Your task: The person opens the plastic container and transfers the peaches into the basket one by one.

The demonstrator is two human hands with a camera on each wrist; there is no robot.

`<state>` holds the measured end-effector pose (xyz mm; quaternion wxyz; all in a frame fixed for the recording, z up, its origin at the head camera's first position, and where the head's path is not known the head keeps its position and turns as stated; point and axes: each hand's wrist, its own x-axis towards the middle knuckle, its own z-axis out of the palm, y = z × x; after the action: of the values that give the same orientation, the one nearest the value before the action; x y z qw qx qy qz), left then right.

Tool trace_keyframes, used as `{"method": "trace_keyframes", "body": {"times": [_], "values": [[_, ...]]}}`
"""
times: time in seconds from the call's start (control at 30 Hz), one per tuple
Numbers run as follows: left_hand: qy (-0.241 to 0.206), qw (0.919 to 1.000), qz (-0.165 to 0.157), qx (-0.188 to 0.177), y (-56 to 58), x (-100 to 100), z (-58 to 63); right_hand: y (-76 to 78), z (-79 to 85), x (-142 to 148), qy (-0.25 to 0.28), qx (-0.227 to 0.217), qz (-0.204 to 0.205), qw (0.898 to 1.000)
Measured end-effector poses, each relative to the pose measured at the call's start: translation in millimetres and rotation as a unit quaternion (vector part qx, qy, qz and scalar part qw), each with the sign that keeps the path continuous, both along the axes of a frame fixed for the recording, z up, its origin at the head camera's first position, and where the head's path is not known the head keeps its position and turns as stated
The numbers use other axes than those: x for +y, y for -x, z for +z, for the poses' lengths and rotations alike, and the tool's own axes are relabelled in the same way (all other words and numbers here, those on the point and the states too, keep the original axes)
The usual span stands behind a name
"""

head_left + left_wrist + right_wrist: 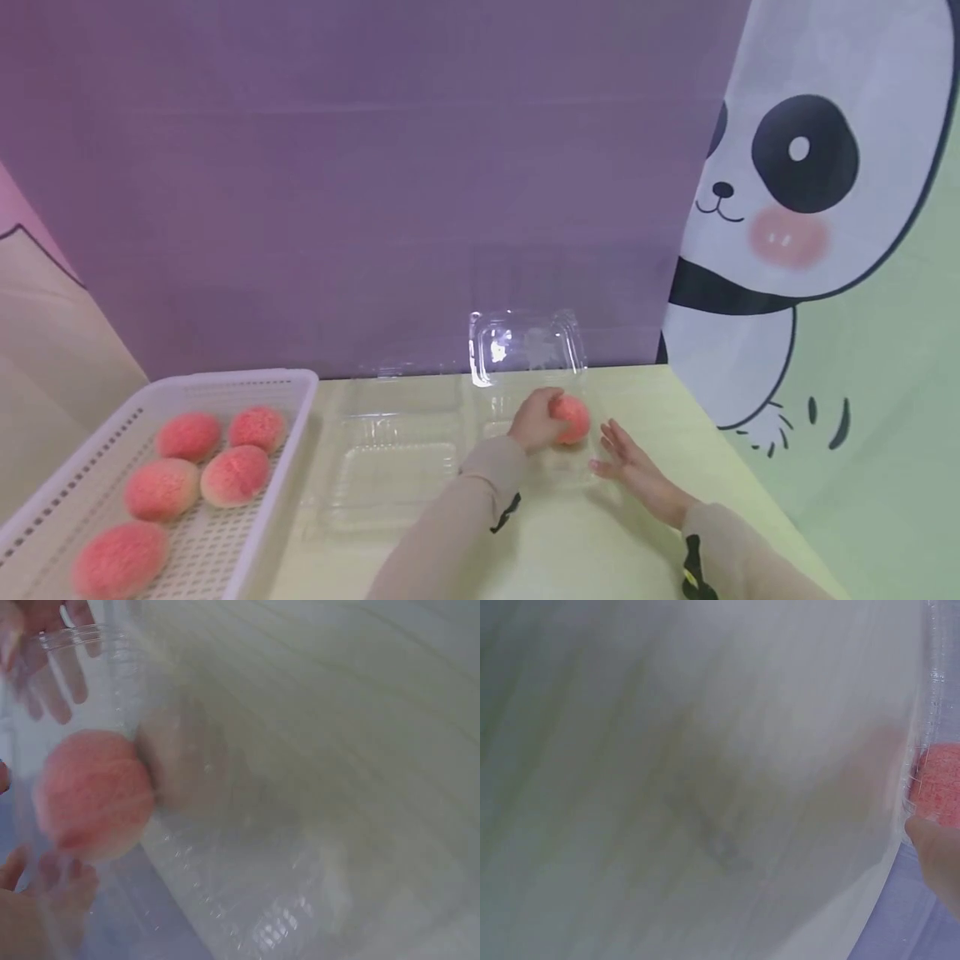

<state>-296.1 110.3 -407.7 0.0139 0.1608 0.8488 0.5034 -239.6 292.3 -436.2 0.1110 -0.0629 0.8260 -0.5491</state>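
In the head view my left hand (537, 422) holds a round pink-topped bun (572, 419) from its left side, fingers over the top and thumb low. The bun sits within the right-hand clear plastic clamshell box, whose raised lid (525, 346) leans toward the purple backdrop. My right hand (637, 473) is beside the box on the right, fingers spread and holding nothing. Through the clear plastic in the left wrist view, the bun (94, 795) shows between both hands. At the right wrist view's edge, a finger of my right hand (939, 859) overlaps the bun (939, 784).
A second clear box (397, 475) lies open on the pale table (592, 550), left of the first. At far left stands a white perforated basket (296, 417) with several pink buns (161, 489). The purple backdrop (375, 208) rises behind the table's back edge.
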Motion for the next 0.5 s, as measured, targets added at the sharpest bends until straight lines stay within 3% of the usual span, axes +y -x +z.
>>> {"method": "trace_keyframes", "body": {"times": [0.17, 0.5], "values": [[0.018, 0.9994, 0.015, 0.026, 3.4, 7.4, -9.9, 0.8, -2.4, -1.9, 0.013, -0.009, -0.003, 1.0], [-0.016, 0.9983, 0.052, 0.02, 12.7, 25.2, -28.7, 2.3, -1.7, 1.4, 0.0, -0.016, -0.013, 1.0]]}}
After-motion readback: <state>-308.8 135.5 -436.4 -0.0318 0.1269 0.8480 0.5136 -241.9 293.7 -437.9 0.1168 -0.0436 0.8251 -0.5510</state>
